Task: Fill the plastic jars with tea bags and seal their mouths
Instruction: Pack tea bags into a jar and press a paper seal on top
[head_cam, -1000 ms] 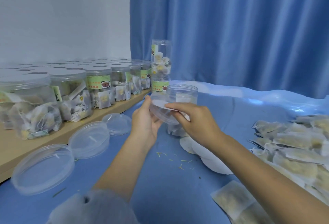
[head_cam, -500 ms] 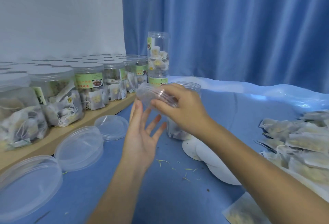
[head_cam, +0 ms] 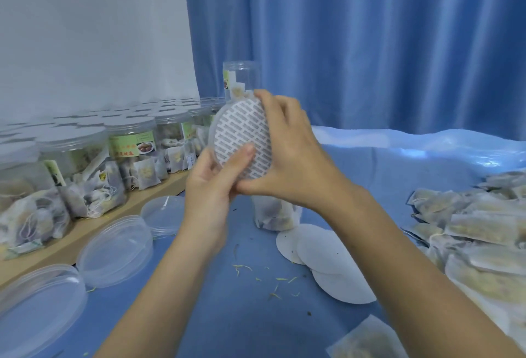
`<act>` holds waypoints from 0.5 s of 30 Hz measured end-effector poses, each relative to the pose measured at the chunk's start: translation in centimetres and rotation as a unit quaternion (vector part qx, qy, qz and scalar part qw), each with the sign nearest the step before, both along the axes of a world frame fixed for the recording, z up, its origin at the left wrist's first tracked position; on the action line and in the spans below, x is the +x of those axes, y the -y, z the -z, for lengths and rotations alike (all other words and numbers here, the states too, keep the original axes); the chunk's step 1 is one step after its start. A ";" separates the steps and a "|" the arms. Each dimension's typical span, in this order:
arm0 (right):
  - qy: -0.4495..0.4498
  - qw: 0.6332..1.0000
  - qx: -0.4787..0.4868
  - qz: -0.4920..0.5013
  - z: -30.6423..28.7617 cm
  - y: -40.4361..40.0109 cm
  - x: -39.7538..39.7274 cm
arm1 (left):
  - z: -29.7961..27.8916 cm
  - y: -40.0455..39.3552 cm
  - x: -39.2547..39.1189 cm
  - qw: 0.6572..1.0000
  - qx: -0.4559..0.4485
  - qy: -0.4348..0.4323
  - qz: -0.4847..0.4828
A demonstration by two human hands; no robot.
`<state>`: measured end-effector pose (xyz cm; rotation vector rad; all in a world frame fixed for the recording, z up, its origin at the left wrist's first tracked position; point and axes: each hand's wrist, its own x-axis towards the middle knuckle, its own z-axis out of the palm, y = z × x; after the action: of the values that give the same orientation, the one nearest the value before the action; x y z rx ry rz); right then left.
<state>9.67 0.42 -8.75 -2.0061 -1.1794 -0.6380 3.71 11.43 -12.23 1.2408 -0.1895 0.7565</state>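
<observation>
At nine o'clock, filled jars (head_cam: 128,155) line the shelf. At centre, the left hand (head_cam: 210,186) presses its thumb on a seal disc (head_cam: 242,138) inside a lid gripped by the right hand (head_cam: 290,155). The open jar (head_cam: 273,215) stands directly below, at six o'clock, upright; tea bags (head_cam: 469,229) lie at three.

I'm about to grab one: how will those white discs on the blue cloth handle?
The discs look thin and flat, so probably light and floppy. They overlap flush on the cloth, so an edge may be hard to lift, and two could come up together.
</observation>
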 end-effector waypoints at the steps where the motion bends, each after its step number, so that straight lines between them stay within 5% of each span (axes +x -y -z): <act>1: -0.001 0.999 0.022 0.025 -0.3 0.6 0.4 | -0.9 0.3 0.2 0.999 0.029 -0.005 0.026; 4: -0.068 0.993 0.049 0.081 -0.9 2.5 2.0 | -2.7 0.5 1.7 0.995 0.082 -0.028 0.039; 9: -0.213 0.970 0.100 0.060 -0.6 4.1 3.8 | -0.4 0.5 5.4 0.954 0.171 -0.072 -0.234; 12: -0.232 0.966 0.110 0.036 -0.3 4.3 4.5 | 2.6 1.1 6.9 0.916 0.252 -0.110 -0.291; 15: -0.228 0.967 0.109 0.038 0.1 4.2 4.9 | 5.0 1.4 8.3 0.917 0.229 -0.150 -0.290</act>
<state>14.60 -3.81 -8.83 -1.8803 -0.7279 -0.2999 12.06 9.98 -17.26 1.8821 0.2882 1.0502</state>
